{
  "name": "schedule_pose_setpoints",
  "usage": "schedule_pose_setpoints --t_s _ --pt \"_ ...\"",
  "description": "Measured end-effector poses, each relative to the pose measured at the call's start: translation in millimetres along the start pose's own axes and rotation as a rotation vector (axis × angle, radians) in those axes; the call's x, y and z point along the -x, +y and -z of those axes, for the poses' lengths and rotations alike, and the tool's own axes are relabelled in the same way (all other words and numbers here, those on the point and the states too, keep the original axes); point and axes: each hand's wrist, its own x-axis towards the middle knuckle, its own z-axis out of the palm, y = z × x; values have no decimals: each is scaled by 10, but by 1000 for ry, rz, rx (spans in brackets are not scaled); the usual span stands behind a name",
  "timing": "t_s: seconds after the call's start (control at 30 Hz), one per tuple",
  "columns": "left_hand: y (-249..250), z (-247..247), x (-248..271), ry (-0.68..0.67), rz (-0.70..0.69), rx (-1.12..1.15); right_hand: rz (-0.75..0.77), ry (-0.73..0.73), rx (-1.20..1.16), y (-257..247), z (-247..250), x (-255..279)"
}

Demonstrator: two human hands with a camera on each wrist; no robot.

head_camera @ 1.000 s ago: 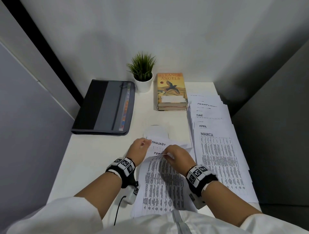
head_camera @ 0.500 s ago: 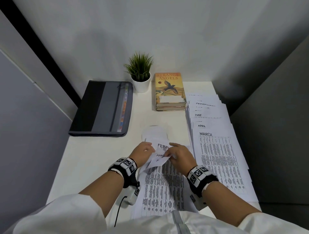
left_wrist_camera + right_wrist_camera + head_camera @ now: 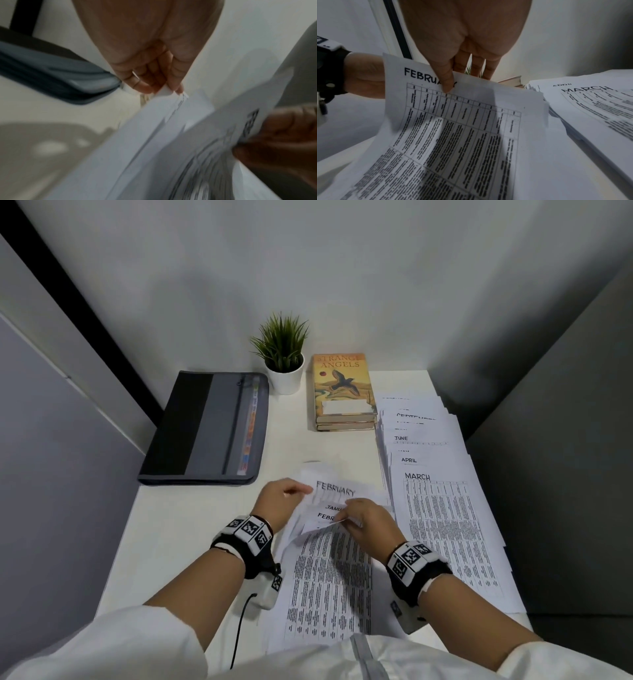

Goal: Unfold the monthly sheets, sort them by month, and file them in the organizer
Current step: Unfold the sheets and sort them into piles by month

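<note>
On the white desk (image 3: pixel 191 542) in front of me lies a pile of printed monthly sheets (image 3: pixel 329 577), their tops fanned so FEBRUARY and JANUARY headings show. My left hand (image 3: pixel 301 491) pinches the far left corner of the raised sheets; in the left wrist view that hand (image 3: pixel 171 89) nips a white paper edge. My right hand (image 3: pixel 346 511) holds a lifted February sheet (image 3: pixel 453 121), with the hand (image 3: pixel 452 81) pressing its thumb on the heading and its fingers behind. To the right a sorted stack (image 3: pixel 445 542) has MARCH on top. The dark grey organizer (image 3: pixel 209 426) lies zipped at the back left.
A small potted plant (image 3: pixel 282 361) and two stacked books (image 3: pixel 342 392) stand at the back centre. Grey partition walls close in the desk on the left, the back and the right. A black cable (image 3: pixel 239 631) hangs from my left wrist device.
Both hands have leafed through the tops of the near pile. A January heading was on top; now a February sheet is raised at the back with January and February below it.
</note>
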Motion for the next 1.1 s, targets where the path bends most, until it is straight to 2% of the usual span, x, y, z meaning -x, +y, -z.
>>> schedule_pose_setpoints --t_s 0.1,0.27,0.43,0.6,0.7,0.8,0.9,0.97,1.0,1.07,1.1 --pt "216 207 106 147 -123 52 -16 37 -55 -51 94 -21" --pt "477 341 327 107 -288 -47 48 68 -136 -301 408 -71" --pt "735 431 525 103 -439 -44 147 136 -203 -616 725 -23" --pt "883 543 603 77 -552 27 150 248 -253 -870 1020 1" --pt "947 553 595 122 -559 9 176 293 -221 -1039 1191 -25" --pt "1129 489 571 227 -536 -2 256 363 -137 -1217 1347 -87" --pt "1419 518 569 362 -551 56 346 601 -67 -1222 1496 -171" --pt "1610 604 592 362 -630 152 253 772 -87 -1092 1581 -211" --pt "1687 656 608 363 -672 174 167 801 -145 -1009 1612 -232" --pt "1794 742 628 352 -729 251 11 713 -366 -891 1633 -273" --pt "1829 763 634 334 -735 337 -19 640 -513 -859 1626 -289"
